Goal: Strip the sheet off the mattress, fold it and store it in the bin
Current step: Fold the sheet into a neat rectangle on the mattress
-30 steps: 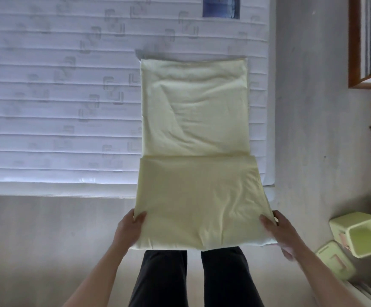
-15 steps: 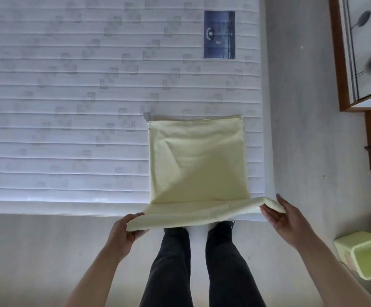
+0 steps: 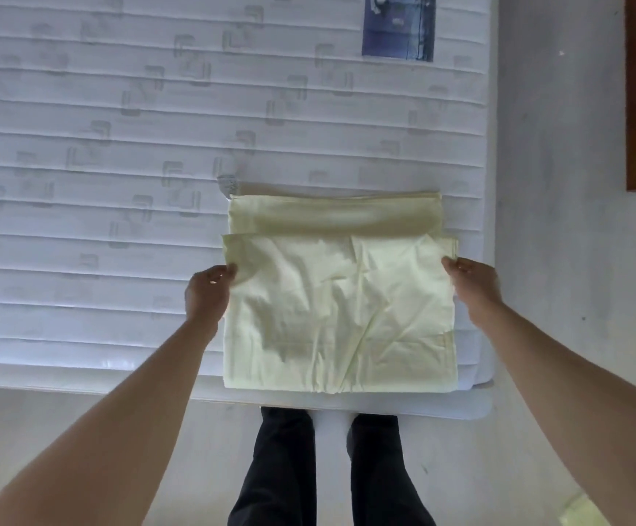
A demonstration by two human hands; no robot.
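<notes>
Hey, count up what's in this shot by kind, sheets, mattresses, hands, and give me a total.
Sheets: 1, the pale yellow folded sheet
Mattresses: 1, the white mattress
Hands: 2, left hand, right hand
Total: 4

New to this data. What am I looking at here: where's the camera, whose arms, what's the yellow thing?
There is no robot here. The camera sits on a person's head and looks forward and down, so the two bare arms that reach in from the bottom are the wearer's own, and the dark trousers below are their legs.

The white quilted surface is a bare mattress with a blue label near its far edge. On it, at the near edge, lies a pale yellow sheet, folded into a rectangle. The left hand pinches the top layer at its left edge, and the right hand pinches its right edge. That layer stops short of the far edge, so a strip of the layer underneath shows.

At the bottom right corner, a pale green object is cut off by the frame.
</notes>
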